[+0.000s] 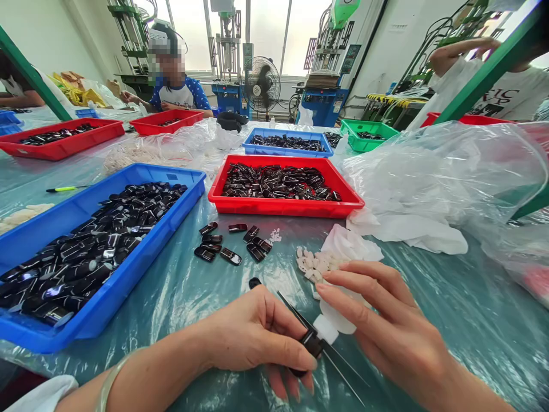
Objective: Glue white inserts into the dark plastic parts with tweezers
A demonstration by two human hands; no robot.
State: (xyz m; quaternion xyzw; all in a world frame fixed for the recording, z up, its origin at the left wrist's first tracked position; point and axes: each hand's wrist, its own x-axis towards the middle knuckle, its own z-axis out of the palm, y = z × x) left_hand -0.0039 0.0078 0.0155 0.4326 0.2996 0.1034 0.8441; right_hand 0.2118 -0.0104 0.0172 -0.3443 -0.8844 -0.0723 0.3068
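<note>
My left hand [274, 337] is closed around a small glossy black plastic part [312, 343] near the table's front. A thin metal pair of tweezers [343, 372] crosses at the same spot; whether the hand grips it or it lies beneath, I cannot tell. To the right, my right hand [394, 326] has its fingers stretched out and holds nothing visible. Its fingertips hover by a pile of small white pieces [311, 263]. A whitish translucent object [338, 315] shows partly under those fingers. Several loose black parts [231, 256] lie beyond my left hand.
A blue tray [92, 317] full of black parts stands at left, and a red tray [285, 207] of them straight ahead. Clear plastic bags [446, 171] bulge at right. Farther back are more trays, a fan [261, 84], machines, and co-workers, one in a blue-sleeved shirt [182, 94].
</note>
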